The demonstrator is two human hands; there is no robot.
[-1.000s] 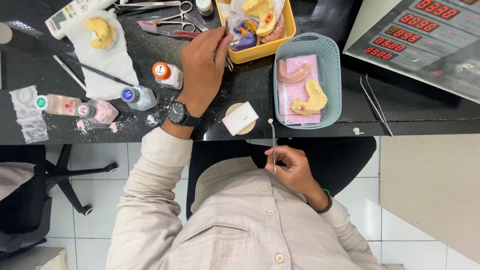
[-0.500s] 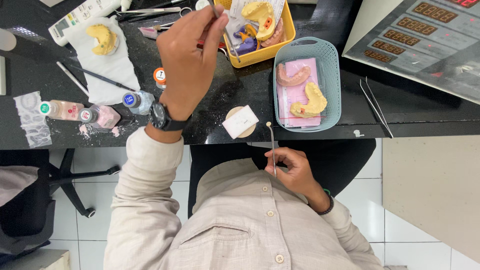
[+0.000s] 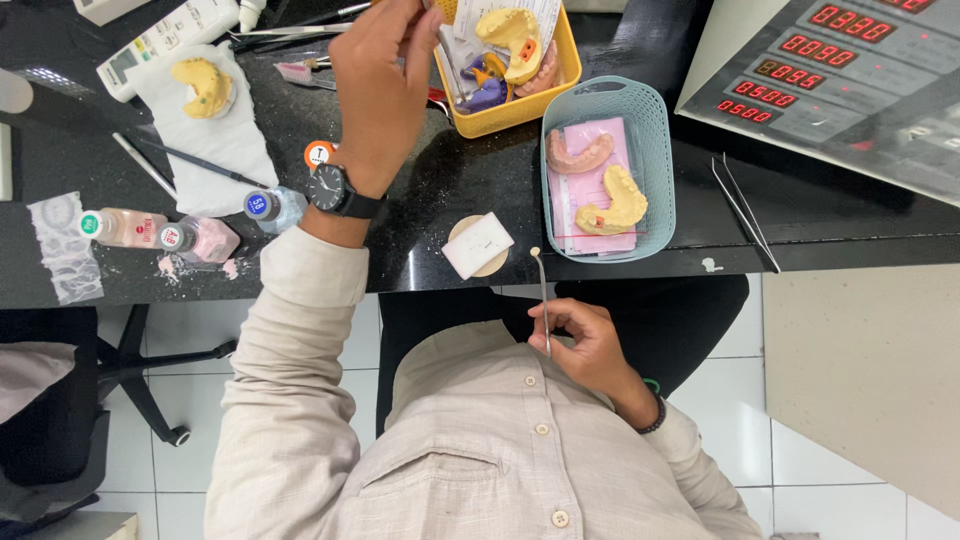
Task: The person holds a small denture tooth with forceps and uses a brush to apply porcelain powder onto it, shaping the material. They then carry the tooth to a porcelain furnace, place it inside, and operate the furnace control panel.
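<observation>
- Two hands are working apart over the black counter [image 3: 830, 225], which is carrying everything along its near edge and back toward the far edge.
- The left hand [image 3: 385, 80] is hovering raised above the counter's far edge, just beside the yellow tray [image 3: 515, 108]; fingers are bunched together, seemingly pinching something small, though I cannot tell what.
- That yellow tray is holding a pale yellow dental cast [image 3: 515, 38] with purple pieces beneath it.
- The teal basket [image 3: 655, 120] is sitting near the counter's front edge, cradling a pink wax rim [image 3: 578, 153] and another yellow cast [image 3: 618, 200].
- The right hand [image 3: 590, 345] is waiting off the front edge, over the lap, fingers closed and pinching a thin metal instrument [image 3: 542, 300] upright, tip toward the counter.
- My read: this is looking like the picking-out step at the yellow tray, the tool standing by; bringing piece and instrument tip together would be asking for a steady pinch.
- A white card on a small round pad [image 3: 478, 244] is lying at the front edge between them.
</observation>
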